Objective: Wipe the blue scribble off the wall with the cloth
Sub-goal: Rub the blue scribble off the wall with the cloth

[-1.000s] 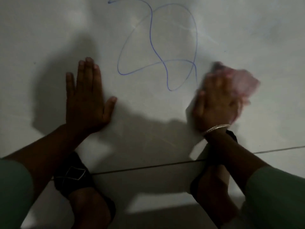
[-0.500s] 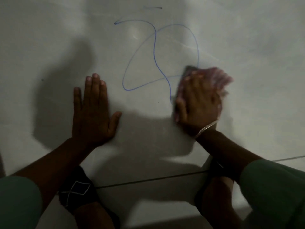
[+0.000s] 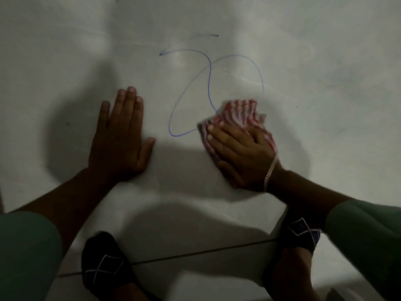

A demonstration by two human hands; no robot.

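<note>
left hand (image 3: 121,137) flat, fingers together; right hand (image 3: 240,157) palm-down, pressing

Dim pale wall (image 3: 325,61) meets tiled floor (image 3: 217,279).

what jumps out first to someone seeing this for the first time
The looping blue scribble in the upper middle of the pale wall draws the eye first. Next comes the red-and-white striped cloth, pressed flat over the scribble's lower right part by the right hand. The left hand lies open, palm against the wall, to the left of the scribble.
</note>
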